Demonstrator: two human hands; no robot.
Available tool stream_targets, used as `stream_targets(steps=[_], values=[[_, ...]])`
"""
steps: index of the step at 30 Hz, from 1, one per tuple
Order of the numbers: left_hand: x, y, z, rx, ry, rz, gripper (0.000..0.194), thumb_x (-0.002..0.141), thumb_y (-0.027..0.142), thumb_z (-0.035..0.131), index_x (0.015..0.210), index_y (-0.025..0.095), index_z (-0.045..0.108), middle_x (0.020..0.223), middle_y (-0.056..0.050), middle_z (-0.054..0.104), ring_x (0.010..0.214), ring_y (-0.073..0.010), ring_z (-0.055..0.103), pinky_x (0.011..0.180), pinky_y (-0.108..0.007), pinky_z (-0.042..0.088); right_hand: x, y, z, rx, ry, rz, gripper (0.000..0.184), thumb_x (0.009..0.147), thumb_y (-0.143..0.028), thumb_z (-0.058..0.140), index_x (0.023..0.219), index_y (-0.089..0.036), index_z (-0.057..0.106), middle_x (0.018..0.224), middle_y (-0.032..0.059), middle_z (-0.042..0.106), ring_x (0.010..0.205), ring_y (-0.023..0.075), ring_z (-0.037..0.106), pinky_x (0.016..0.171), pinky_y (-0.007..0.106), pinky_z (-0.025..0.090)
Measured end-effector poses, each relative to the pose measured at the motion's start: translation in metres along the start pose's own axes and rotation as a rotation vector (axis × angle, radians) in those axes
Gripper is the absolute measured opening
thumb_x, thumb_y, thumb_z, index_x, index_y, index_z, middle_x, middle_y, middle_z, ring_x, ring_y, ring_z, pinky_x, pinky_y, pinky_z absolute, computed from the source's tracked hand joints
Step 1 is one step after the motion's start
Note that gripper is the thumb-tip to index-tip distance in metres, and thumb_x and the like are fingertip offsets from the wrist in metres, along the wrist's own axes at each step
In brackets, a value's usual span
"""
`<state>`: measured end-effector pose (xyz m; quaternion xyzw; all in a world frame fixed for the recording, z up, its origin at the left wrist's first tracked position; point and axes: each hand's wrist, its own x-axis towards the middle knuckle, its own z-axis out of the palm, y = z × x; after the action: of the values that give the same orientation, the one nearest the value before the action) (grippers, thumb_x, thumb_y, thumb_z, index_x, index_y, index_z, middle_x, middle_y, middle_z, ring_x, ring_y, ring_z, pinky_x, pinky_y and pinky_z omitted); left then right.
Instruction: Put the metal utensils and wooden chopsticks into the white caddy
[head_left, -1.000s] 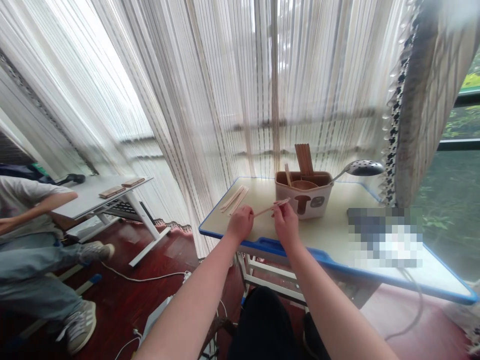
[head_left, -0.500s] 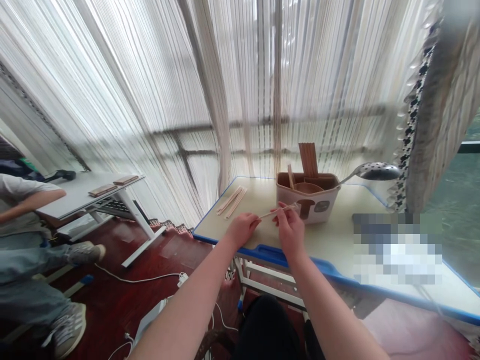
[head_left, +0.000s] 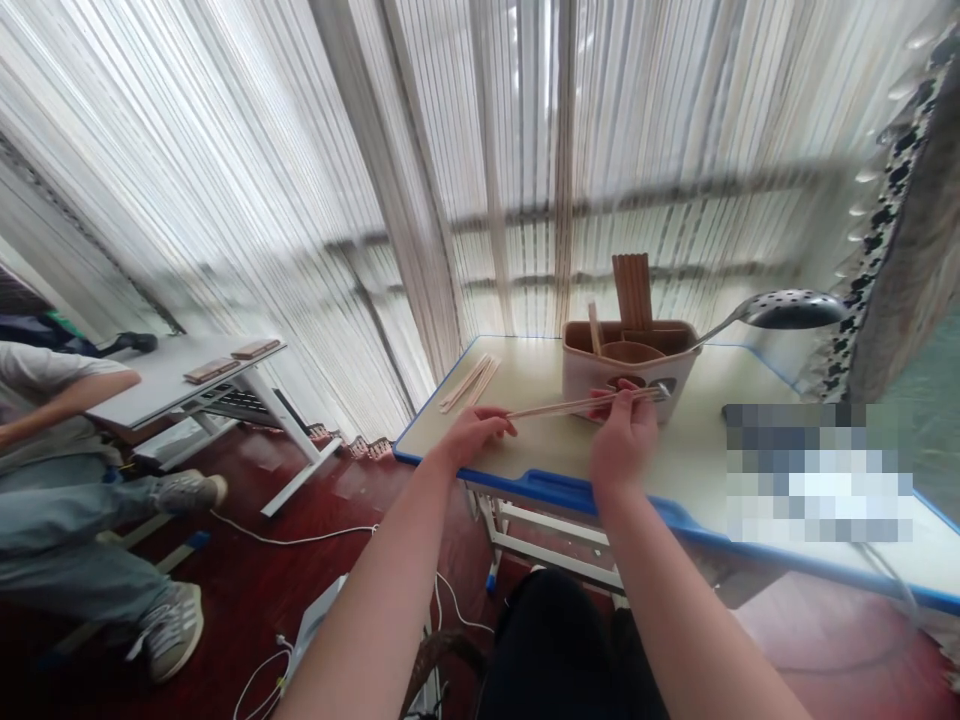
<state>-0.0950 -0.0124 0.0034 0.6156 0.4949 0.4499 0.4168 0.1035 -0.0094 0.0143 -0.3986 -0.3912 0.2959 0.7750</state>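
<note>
A pair of pale wooden chopsticks [head_left: 556, 408] stretches almost level between my hands, over the table. My left hand [head_left: 474, 434] pinches their left end between thumb and fingers. Around the right part of the chopsticks my right hand [head_left: 624, 445] is closed, in front of the utensil holder. Something clear and shiny, perhaps a plastic wrapper [head_left: 663, 391], sticks out past the right fingers. More pale chopsticks [head_left: 471, 382] lie on the table behind my left hand. The pinkish-white utensil holder [head_left: 576, 384] contains brown chopsticks [head_left: 632, 290], a pale stick, and a slotted ladle [head_left: 791, 309] leaning out right.
The table [head_left: 525, 452] has a blue edge, and a blurred-out patch [head_left: 817, 475] covers its right side. On the left, a seated person [head_left: 56, 400] rests an arm on a white desk [head_left: 169, 375]. White cables [head_left: 300, 541] run across the red floor. Curtains hang behind.
My hands have moved apart, the left one leftward and the right one rightward. A longer stretch of the chopsticks now shows between them. The whole view has shifted slightly.
</note>
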Motion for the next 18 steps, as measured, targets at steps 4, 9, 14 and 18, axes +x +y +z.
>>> stream_targets(steps=[4,9,14,18], values=[[-0.0002,0.0019,-0.0005,-0.151,0.057,-0.013,0.028,0.064,0.03,0.062,0.085,0.012,0.069,0.067,-0.005,0.067,0.055,-0.0096,0.049,0.055,-0.023,0.039,-0.001,-0.002,0.0018,-0.025,-0.028,-0.018,0.038,0.086,-0.048,0.035,0.103,-0.017,0.048,0.075,0.0042,0.058,0.054,0.0113,0.05,0.055,0.028,0.044],[-0.0005,0.0009,0.0017,-0.188,0.043,0.006,0.029,0.063,0.032,0.067,0.084,0.012,0.067,0.068,-0.005,0.067,0.056,-0.0086,0.049,0.057,-0.023,0.039,-0.0005,-0.0008,0.002,-0.024,0.0,0.003,0.034,0.085,-0.047,0.035,0.098,-0.018,0.049,0.069,0.0025,0.053,0.052,0.0116,0.047,0.05,0.027,0.041],[0.0016,-0.0003,0.0026,-0.188,0.076,0.029,0.029,0.067,0.037,0.065,0.08,0.012,0.065,0.069,-0.005,0.066,0.058,-0.0089,0.05,0.058,-0.022,0.04,0.0002,0.0028,0.0014,-0.049,-0.003,0.007,0.039,0.085,-0.047,0.038,0.104,-0.016,0.05,0.071,0.0031,0.055,0.053,0.012,0.05,0.051,0.026,0.042],[0.0037,0.0007,0.0028,-0.148,0.162,0.02,0.03,0.069,0.041,0.061,0.079,0.013,0.062,0.068,-0.004,0.065,0.056,-0.0087,0.051,0.054,-0.021,0.037,-0.0002,0.0035,0.0007,-0.058,-0.027,-0.041,0.065,0.083,-0.044,0.043,0.136,-0.016,0.018,0.091,0.0103,0.062,0.067,0.0166,0.058,0.06,0.031,0.047]])
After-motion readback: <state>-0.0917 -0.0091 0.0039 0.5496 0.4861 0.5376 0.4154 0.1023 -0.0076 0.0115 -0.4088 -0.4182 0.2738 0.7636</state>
